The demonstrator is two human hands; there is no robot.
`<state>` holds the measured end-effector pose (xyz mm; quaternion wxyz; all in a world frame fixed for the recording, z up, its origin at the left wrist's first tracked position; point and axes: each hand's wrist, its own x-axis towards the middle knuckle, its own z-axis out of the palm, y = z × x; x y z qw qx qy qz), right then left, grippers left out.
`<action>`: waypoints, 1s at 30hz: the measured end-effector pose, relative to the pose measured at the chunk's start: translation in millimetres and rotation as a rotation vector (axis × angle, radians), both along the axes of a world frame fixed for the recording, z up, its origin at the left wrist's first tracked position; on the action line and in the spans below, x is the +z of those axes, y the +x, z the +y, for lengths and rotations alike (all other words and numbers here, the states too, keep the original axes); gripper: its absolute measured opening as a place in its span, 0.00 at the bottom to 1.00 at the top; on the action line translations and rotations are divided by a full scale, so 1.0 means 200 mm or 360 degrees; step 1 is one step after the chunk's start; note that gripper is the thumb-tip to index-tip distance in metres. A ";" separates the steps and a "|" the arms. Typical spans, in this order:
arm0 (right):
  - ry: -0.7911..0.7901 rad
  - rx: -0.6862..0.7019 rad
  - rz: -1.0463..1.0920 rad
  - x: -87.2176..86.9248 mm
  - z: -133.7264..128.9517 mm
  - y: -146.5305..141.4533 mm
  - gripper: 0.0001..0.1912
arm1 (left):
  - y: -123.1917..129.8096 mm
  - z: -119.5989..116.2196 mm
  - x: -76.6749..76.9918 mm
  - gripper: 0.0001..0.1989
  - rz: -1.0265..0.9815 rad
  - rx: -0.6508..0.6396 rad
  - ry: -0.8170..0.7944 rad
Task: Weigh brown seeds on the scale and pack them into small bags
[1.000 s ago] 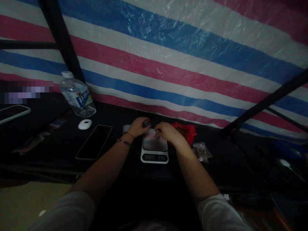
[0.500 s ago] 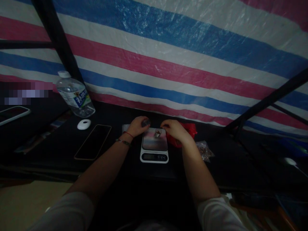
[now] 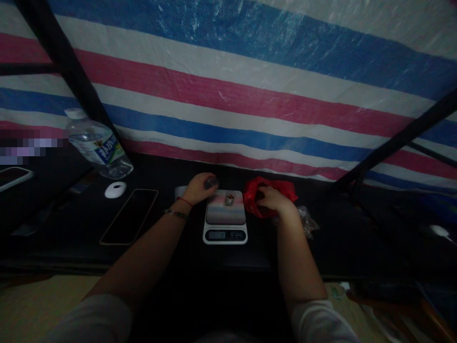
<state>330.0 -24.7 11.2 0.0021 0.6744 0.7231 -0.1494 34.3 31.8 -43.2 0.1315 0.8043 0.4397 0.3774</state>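
My left hand (image 3: 198,188) is closed around a small, dark, see-through piece (image 3: 212,182), whose kind I cannot make out, beside the scale's upper left corner. On the white kitchen scale (image 3: 226,216) stands a small clear cup (image 3: 229,198) with brownish bits in it. The scale's display glows, but its digits are too faint to read. My right hand (image 3: 273,198) reaches into the mouth of a red plastic bag (image 3: 290,188) just right of the scale. Its fingers look apart, with the tips partly hidden in the bag.
A clear bag of small pieces (image 3: 309,223) lies behind my right wrist. Left on the black table are a phone (image 3: 130,216), a white oval case (image 3: 115,189) and a large plastic bottle (image 3: 98,143). Striped sheeting (image 3: 228,95) and dark metal bars (image 3: 400,138) border the back.
My right hand has moved from above the scale's upper right corner into the red bag. The left hand stays beside the scale with its piece. The view has shifted slightly.
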 end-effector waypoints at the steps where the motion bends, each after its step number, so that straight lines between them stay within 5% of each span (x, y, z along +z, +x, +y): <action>1: -0.0018 0.0001 -0.0021 -0.02 0.00 0.00 0.28 | 0.00 0.00 0.00 0.19 0.0000 -0.0001 0.0000; 4: -0.0070 0.0031 -0.0036 -0.07 0.02 0.00 0.33 | 0.00 0.02 -0.02 0.19 0.0003 -0.0008 -0.0003; 13: 0.0028 0.0104 0.0096 -0.09 0.04 -0.01 0.20 | -0.01 0.01 -0.01 0.19 0.0016 0.0020 0.0002; 22: 0.0085 0.0141 0.0200 -0.11 0.02 -0.03 0.24 | 0.00 0.00 -0.01 0.19 0.0015 0.0037 -0.0009; 30: 0.0112 0.0147 0.0163 -0.10 0.03 -0.04 0.18 | 0.00 0.00 0.00 0.18 0.0020 0.0048 -0.0024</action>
